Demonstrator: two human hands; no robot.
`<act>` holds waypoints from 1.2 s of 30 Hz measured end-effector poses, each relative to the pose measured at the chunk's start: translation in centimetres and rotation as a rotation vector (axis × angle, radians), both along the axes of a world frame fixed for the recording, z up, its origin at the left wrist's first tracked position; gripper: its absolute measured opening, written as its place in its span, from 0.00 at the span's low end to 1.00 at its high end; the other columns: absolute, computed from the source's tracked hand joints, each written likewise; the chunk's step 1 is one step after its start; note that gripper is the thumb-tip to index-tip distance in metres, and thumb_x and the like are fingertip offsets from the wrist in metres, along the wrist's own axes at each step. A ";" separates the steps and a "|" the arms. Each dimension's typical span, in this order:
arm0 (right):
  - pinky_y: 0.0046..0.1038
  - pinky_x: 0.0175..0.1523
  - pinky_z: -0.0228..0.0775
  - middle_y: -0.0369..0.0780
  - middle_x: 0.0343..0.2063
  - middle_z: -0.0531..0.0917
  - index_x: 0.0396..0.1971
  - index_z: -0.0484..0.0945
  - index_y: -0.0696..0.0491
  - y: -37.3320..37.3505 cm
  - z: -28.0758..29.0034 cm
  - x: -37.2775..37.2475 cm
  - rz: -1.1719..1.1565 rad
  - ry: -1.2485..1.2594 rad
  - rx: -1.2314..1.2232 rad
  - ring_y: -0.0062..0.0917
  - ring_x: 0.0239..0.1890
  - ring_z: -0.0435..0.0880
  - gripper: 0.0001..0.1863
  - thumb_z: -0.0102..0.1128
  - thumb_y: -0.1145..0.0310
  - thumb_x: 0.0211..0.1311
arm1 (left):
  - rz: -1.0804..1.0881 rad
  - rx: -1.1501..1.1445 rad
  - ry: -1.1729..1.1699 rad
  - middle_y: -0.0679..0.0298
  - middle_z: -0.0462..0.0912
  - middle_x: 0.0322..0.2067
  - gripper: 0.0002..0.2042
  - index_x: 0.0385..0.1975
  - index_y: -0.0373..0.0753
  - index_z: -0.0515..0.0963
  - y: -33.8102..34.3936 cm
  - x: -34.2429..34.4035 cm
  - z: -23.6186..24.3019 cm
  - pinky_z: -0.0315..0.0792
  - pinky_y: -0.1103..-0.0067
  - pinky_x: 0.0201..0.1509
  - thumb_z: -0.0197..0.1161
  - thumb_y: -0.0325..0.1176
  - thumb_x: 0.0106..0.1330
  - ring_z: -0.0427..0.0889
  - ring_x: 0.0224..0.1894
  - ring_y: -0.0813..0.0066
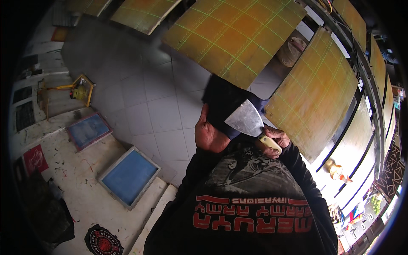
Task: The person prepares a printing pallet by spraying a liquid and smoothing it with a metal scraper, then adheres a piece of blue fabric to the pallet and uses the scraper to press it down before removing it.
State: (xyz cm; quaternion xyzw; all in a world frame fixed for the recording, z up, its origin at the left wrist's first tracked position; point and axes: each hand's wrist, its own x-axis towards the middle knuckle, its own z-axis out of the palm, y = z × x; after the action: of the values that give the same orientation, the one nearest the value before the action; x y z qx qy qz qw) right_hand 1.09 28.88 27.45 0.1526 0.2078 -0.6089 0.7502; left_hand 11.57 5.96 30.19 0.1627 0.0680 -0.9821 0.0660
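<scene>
My right hand (275, 141) is closed around the pale handle of a putty knife (246, 120). Its wide, flat metal blade points up and to the left, in front of my body. To the left of the blade, my left hand (212, 137) is turned palm inward, with a finger stretched upward beside dark navy fabric (222, 100). Nothing shows in that hand, though part of its fingers is hidden. The blade overlaps the navy fabric in view; whether they touch, I cannot tell.
Yellowish boards with green grid lines (231, 36) stand ahead, with another such board (312, 93) to the right. A blue framed screen (129, 176) and a smaller one (88, 131) lie on a stained white table (85, 193) at left. Grey floor tiles (163, 112) lie between.
</scene>
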 end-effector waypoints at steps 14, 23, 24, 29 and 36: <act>0.20 0.12 0.58 0.39 0.14 0.69 0.45 0.67 0.58 7.3 1.3 -1.3 -0.162 0.262 -0.155 0.17 0.09 0.65 0.23 0.42 0.50 0.70 | -0.078 -0.031 0.041 0.54 0.66 0.62 0.27 0.64 0.36 0.62 0.2 -5.3 1.5 0.49 0.57 0.71 0.34 0.49 0.75 0.62 0.66 0.56; 0.39 0.37 0.75 0.49 0.41 0.81 0.60 0.68 0.52 6.9 7.1 4.6 0.003 1.765 0.803 0.40 0.30 0.83 0.25 0.49 0.74 0.60 | -0.004 -0.311 -0.044 0.55 0.70 0.59 0.23 0.59 0.35 0.68 -3.5 -9.9 3.7 0.53 0.57 0.69 0.37 0.45 0.74 0.66 0.62 0.57; 0.39 0.37 0.75 0.49 0.40 0.81 0.60 0.68 0.50 6.0 7.1 5.5 0.009 1.716 0.883 0.41 0.31 0.83 0.25 0.49 0.73 0.60 | -0.028 -0.359 -0.101 0.56 0.71 0.59 0.23 0.59 0.36 0.68 -3.5 -10.9 3.8 0.52 0.57 0.69 0.38 0.45 0.74 0.66 0.62 0.58; 0.42 0.36 0.73 0.49 0.28 0.81 0.60 0.68 0.43 1.3 5.8 8.3 0.072 1.529 1.178 0.44 0.30 0.82 0.25 0.51 0.69 0.60 | -0.243 -0.328 -0.024 0.56 0.71 0.59 0.24 0.59 0.35 0.67 -5.7 -14.8 2.5 0.53 0.59 0.69 0.37 0.45 0.75 0.67 0.62 0.59; 0.42 0.30 0.71 0.48 0.23 0.79 0.60 0.69 0.40 -5.8 5.0 9.8 0.191 1.371 1.514 0.43 0.25 0.80 0.24 0.52 0.68 0.62 | -0.437 -0.340 0.021 0.57 0.70 0.60 0.24 0.59 0.35 0.67 -10.4 -19.2 1.4 0.52 0.60 0.69 0.35 0.46 0.75 0.66 0.63 0.60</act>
State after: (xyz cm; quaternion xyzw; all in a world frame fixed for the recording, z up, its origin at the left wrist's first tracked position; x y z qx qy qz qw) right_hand 10.91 23.08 32.50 0.1881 0.9328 -0.2122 0.2226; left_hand -7.67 -4.44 31.56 0.1498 -0.1339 -0.9720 -0.1215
